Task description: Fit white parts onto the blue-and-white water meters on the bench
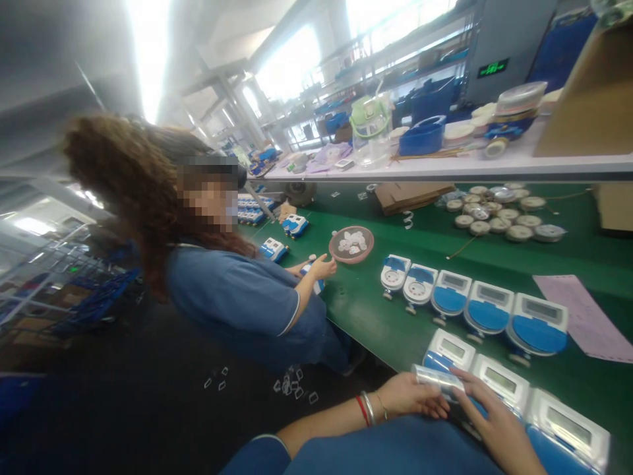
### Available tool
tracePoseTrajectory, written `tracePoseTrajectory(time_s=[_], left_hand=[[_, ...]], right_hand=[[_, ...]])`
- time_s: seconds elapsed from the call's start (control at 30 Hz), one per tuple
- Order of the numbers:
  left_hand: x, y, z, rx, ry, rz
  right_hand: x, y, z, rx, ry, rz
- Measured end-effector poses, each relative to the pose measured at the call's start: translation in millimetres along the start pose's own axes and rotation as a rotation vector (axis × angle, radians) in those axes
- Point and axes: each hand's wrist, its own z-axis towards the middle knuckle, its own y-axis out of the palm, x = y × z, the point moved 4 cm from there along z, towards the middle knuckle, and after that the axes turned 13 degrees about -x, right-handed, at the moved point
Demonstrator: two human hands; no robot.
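My left hand (415, 397), wearing a red bracelet and a silver bangle at the wrist, is closed around a shiny, clear roll-like cylinder (439, 381). My right hand (494, 415) reaches in from the other side, its thumb and fingers pinching the cylinder's right end. Exactly what the cylinder is, I cannot make out. Just beyond and under my hands stands a front row of white-and-blue water meters (571, 425) with grey display windows. Behind it is a second row of similar meters (489, 307), some with blue lids raised.
To the left, a co-worker (237, 290) in blue holds a meter at the green bench (356, 310). A pink basket (352, 258) holds white discs. Round parts (507, 214), cardboard (413, 196) and pink paper (586, 316) lie under a raised shelf (445, 165). Small frames (291, 386) litter the floor.
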Motion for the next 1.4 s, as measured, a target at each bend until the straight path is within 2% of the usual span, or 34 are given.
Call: tracePoseTrajectory(time_s=[0.53,0.77,0.93,1.03,1.2,1.4], left_hand=[[8.3,8.1,-6.5,0.037,-0.014,-0.029],[10.8,6.1,-4.9,0.052,-0.015,-0.074],[16.4,5.0,-7.3,0.077,0.039,-0.079],[18.3,5.0,-7.7,0.087,0.067,-0.025],[23.3,7.9,-7.6,0.075,0.101,0.102],[47.1,15.9,-13.1,0.129,0.086,0.549]], right_hand=[[-16.6,-6.3,-5.1,0.019,-0.024,0.023],[-23.6,-9.1,-2.7,0.042,-0.034,0.06],[-32.7,-21.1,-3.8,0.165,-0.049,0.158],[-36.7,-30.9,-4.4,0.211,-0.038,0.231],[-45.2,-39.3,-1.7,0.151,-0.107,0.215],[-46.9,-41.6,0.6,0.147,-0.079,0.214]])
